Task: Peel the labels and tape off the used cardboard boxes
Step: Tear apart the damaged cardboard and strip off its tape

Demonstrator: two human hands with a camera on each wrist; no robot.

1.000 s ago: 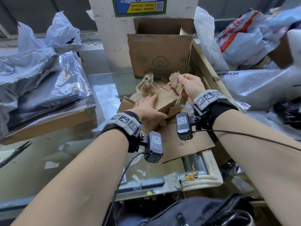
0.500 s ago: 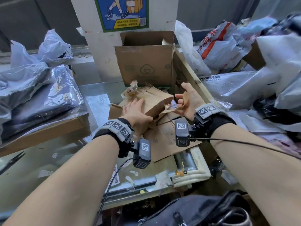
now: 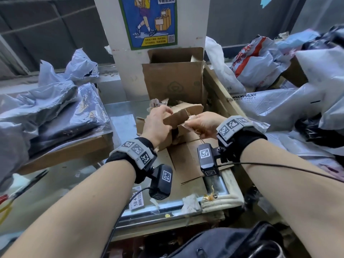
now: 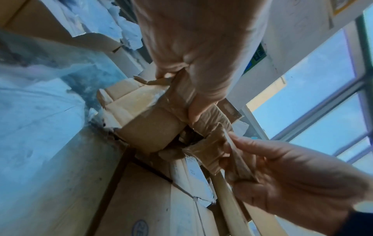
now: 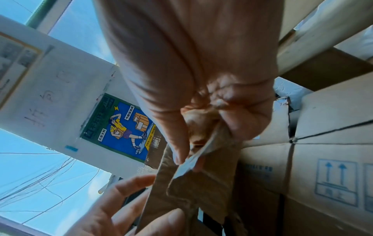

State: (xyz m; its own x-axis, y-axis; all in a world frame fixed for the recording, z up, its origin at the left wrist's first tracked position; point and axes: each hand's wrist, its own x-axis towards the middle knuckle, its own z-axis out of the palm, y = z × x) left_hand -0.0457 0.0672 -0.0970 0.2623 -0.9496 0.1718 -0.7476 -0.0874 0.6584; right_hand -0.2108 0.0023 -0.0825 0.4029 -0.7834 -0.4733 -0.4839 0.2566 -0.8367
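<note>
Cluttered metal bench [image 3: 121,110] under my hands. My left hand [image 3: 158,123] grips the small box [image 3: 178,116]; just beside it my right hand [image 3: 201,125] pinches a half-peeled tape [image 4: 210,143] strip. Mid-peel, I judge; next, a steady pull away.

Both forearms reach forward, bare, each with a black wrist strap. Left hand [image 3: 158,125] palm down, fingers curled over the box [image 3: 178,116], thumb along its near side. Right hand [image 3: 202,123] just beside it, thumb and fingers pinching a crumpled tape strip [image 4: 240,164], remaining fingers curled in.
</note>
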